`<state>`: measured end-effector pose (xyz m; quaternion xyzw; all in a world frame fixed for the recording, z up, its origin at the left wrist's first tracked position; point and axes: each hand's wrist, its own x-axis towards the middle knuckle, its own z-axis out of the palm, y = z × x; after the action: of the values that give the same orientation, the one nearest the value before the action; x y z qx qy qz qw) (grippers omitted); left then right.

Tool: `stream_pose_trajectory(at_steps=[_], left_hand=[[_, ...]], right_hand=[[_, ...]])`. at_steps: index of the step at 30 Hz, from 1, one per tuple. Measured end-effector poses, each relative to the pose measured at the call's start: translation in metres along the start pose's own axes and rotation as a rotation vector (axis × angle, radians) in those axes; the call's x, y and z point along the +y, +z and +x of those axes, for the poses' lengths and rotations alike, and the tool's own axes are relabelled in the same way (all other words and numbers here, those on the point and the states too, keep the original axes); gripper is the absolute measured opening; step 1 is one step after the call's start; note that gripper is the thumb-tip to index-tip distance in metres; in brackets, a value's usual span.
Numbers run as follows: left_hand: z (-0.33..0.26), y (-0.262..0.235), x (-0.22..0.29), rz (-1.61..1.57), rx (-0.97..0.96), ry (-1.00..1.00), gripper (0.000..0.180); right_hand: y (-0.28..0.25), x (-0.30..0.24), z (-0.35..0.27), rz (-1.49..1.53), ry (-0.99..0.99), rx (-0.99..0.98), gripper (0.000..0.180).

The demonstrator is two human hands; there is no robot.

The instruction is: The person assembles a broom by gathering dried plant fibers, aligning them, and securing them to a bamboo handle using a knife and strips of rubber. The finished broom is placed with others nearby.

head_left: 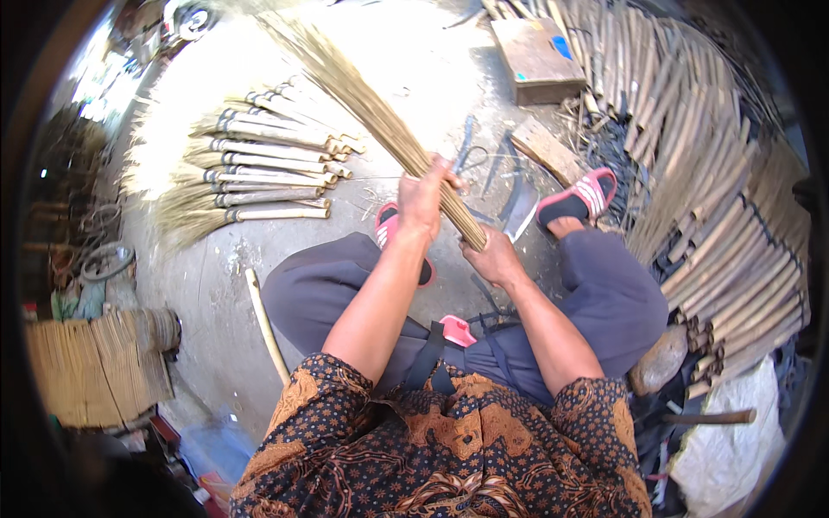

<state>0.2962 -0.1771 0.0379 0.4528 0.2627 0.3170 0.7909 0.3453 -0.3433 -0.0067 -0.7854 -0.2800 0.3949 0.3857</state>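
Note:
A long bundle of thin, straw-coloured sticks slants across the middle, its loose, blurred tips fanning toward the upper left. My left hand is closed around the bundle partway along. Lower down, my right hand grips the bundle's narrow butt end. Just beyond my right hand lies a pale metal blade among dark rubber-like strips on the floor. Left of my hands, several short brooms lie side by side, wooden handles toward me and bristles pointing away left, with dark bands round them.
A wooden box and a wood block sit ahead of my right foot. Piled wooden handles and brooms line the right side. A loose stick lies by my left knee; folded cardboard stands farther left.

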Motion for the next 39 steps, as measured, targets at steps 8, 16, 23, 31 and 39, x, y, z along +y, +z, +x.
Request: stream_pose_trajectory(at_steps=[8, 16, 23, 31, 39], left_hand=[[-0.037, 0.026, -0.002, -0.028, -0.005, -0.237, 0.032], [-0.044, 0.037, 0.021, -0.074, -0.020, -0.126, 0.037], [-0.043, 0.036, 0.043, -0.297, -0.186, -0.233, 0.034], [-0.039, 0.037, 0.064, -0.479, -0.197, -0.163, 0.036], [0.000, 0.051, 0.119, -0.481, 0.108, 0.015, 0.040]], right_hand=[[-0.005, -0.035, -0.012, -0.280, -0.525, 0.431, 0.041], [-0.020, -0.044, -0.024, 0.019, -0.238, 0.082, 0.027], [-0.029, -0.077, -0.028, 0.213, -0.093, -0.210, 0.029], [-0.064, -0.090, -0.033, -0.065, -0.299, -0.270, 0.036], [-0.079, -0.079, -0.036, 1.020, -0.394, 0.456, 0.078]])
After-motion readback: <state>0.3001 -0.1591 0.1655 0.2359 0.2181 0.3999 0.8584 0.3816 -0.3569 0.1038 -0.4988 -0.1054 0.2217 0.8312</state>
